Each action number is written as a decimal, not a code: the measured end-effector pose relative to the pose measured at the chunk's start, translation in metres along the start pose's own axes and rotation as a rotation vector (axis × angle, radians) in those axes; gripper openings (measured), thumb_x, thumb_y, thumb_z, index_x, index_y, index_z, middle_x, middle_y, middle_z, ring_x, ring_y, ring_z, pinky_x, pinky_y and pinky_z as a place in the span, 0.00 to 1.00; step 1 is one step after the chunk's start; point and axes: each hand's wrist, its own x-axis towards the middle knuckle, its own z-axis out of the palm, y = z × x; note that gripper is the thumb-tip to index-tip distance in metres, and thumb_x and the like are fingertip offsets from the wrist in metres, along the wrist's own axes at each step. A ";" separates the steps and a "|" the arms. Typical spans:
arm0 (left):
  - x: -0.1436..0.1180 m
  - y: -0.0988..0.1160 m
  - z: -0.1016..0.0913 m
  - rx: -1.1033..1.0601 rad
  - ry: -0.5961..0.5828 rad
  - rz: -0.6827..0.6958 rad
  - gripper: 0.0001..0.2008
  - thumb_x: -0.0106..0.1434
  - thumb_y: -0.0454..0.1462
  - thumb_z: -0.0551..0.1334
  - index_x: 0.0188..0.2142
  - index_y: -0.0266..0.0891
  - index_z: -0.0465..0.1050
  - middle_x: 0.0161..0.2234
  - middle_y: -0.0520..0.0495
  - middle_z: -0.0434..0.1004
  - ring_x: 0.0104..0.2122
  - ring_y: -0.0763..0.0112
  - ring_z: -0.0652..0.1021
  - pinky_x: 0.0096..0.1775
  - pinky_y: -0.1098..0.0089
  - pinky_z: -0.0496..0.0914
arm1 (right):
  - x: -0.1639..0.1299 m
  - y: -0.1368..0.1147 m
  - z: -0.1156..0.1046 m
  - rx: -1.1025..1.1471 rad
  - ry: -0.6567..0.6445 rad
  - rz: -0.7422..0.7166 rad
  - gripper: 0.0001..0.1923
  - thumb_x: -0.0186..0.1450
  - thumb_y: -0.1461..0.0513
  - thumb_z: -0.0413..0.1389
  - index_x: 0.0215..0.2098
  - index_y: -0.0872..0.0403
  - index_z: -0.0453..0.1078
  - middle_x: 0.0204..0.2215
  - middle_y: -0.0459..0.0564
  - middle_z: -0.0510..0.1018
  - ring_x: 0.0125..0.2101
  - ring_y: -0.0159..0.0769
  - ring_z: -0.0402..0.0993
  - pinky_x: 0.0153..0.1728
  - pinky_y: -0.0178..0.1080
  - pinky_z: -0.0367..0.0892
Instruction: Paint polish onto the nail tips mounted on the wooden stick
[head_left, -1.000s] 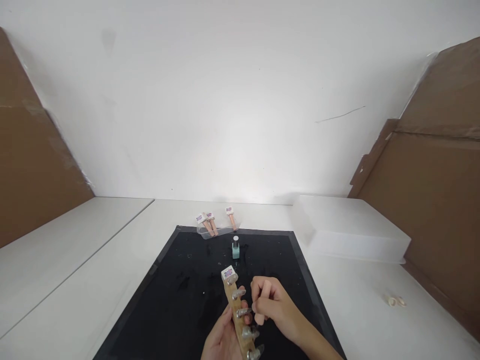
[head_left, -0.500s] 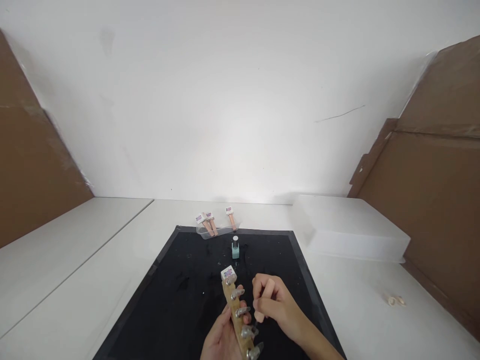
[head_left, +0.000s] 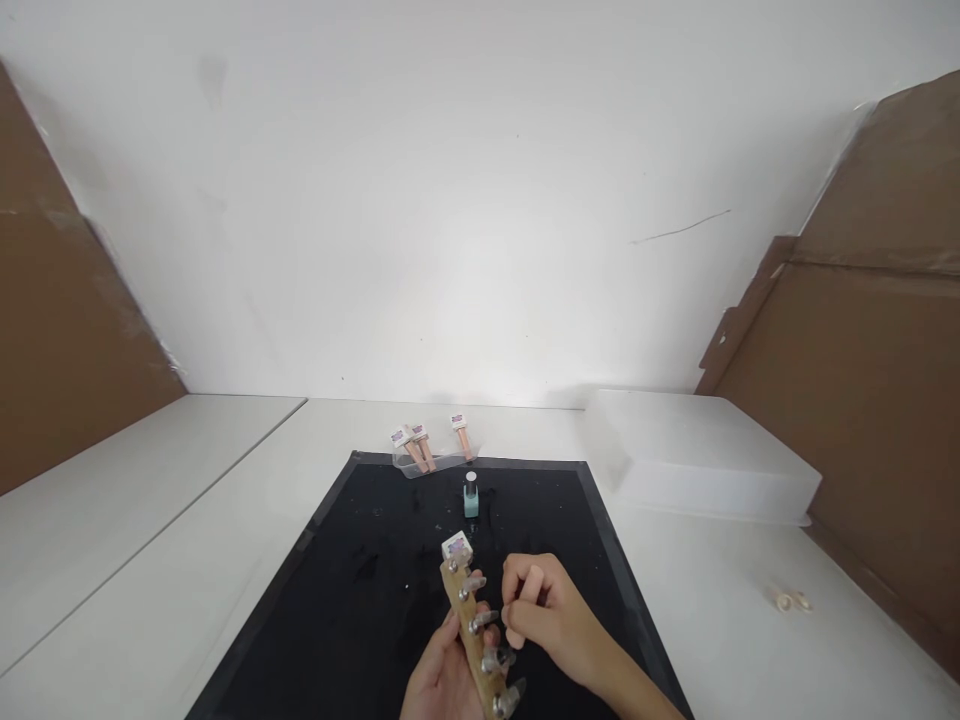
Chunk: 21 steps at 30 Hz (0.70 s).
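Evidently, all five clear tips (head_left: 486, 619) are mounted along the wooden bar (head_left: 474, 648), held in the left hand (head_left: 439, 682) above the black mat (head_left: 330, 590). The right hand (head_left: 553, 612) pinches a pink handle (head_left: 534, 584) just beside them. No strong colour shows on the tips; how many are finished or left cannot be told. A labelled white block (head_left: 456, 546) sits by the bar's far end. Beyond stand a capped mint bottle (head_left: 471, 502) and a clear tray (head_left: 417, 473) with pink-stemmed pieces (head_left: 463, 441); nothing seems to obstruct either hand.
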 end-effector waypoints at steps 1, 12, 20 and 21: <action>0.000 0.000 0.000 -0.007 0.003 -0.004 0.11 0.58 0.34 0.60 0.42 0.39 0.74 0.30 0.48 0.77 0.29 0.72 0.74 0.35 0.69 0.66 | 0.000 0.001 0.000 -0.013 0.003 0.000 0.06 0.44 0.70 0.47 0.12 0.54 0.58 0.08 0.37 0.63 0.13 0.25 0.57 0.17 0.30 0.53; -0.005 0.000 0.003 -0.010 0.028 -0.002 0.16 0.60 0.34 0.58 0.49 0.40 0.69 0.30 0.48 0.73 0.28 0.71 0.73 0.33 0.70 0.65 | 0.001 0.000 -0.004 -0.059 0.030 -0.055 0.07 0.44 0.69 0.48 0.12 0.53 0.56 0.08 0.38 0.61 0.13 0.26 0.55 0.17 0.31 0.47; -0.003 -0.001 0.002 0.030 0.072 0.031 0.15 0.60 0.34 0.58 0.48 0.40 0.69 0.29 0.49 0.73 0.28 0.73 0.73 0.33 0.70 0.66 | -0.002 -0.007 -0.001 0.061 -0.031 -0.069 0.05 0.49 0.67 0.55 0.17 0.55 0.64 0.15 0.41 0.67 0.18 0.29 0.63 0.22 0.32 0.60; -0.003 -0.001 0.003 0.029 0.081 0.029 0.15 0.61 0.34 0.58 0.48 0.40 0.69 0.29 0.49 0.73 0.28 0.73 0.73 0.33 0.70 0.66 | -0.003 -0.007 0.000 0.066 -0.046 -0.058 0.05 0.49 0.67 0.55 0.17 0.55 0.64 0.15 0.41 0.67 0.18 0.29 0.64 0.22 0.32 0.60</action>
